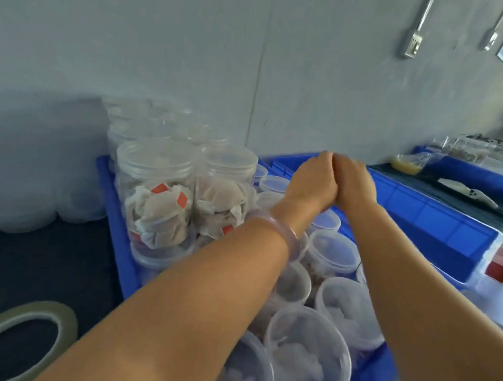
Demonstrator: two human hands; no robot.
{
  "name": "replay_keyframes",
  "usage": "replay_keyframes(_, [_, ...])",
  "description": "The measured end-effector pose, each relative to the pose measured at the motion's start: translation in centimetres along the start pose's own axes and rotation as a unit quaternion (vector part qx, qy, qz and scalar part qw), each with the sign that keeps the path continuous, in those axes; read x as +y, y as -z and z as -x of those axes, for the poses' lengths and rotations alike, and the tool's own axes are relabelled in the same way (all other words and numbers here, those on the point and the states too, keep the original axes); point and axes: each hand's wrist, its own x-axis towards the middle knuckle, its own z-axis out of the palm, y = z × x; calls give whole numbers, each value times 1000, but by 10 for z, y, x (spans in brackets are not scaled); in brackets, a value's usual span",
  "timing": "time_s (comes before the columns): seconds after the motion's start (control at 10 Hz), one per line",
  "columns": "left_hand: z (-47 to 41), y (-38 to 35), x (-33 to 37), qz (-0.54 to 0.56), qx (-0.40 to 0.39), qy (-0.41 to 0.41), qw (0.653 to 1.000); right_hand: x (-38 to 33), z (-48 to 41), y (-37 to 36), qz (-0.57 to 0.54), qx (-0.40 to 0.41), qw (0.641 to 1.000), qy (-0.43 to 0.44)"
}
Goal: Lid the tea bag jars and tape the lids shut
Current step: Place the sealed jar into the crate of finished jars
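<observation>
Tea bag jars fill a blue crate from centre down to 5 o'clock, packed rim to rim. Too blurred to say whether these near ones are lidded. At 9 o'clock in the crate stands a stack of lidded jars, upper row sitting on a lower row, tea bags w/ red tags showing through the walls.

Left hand and right hand are side by side, touching, reaching over the far end of the crate at about 12 o'clock of the jars. Only the backs show and the fingers are hidden, so can't tell if either hand is wide, narrow or holding anything. Left wrist wears a clear bracelet.

Risks, as I judge them:
- Both forearms cross low over the packed jars. A dropped elbow or the bracelet could clip a rim and tip a jar, esp. an unlidded one, spilling bags.
- The stack at 9 o'clock sits just beside the left forearm. A sideways swing could topple the upper row.
- Tape roll lies at 7 o'clock on the dark mat, well apart from the hands. A blind reach back for it means recrossing the jars.
- A second blue crate at 3 o'clock crowds the right arm.
</observation>
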Motion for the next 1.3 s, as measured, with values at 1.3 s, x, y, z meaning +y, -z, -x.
replay_keyframes(1.3, [403, 499, -321, -239, 442, 338, 796, -705, 245, 25, -269, -186, 802, 499])
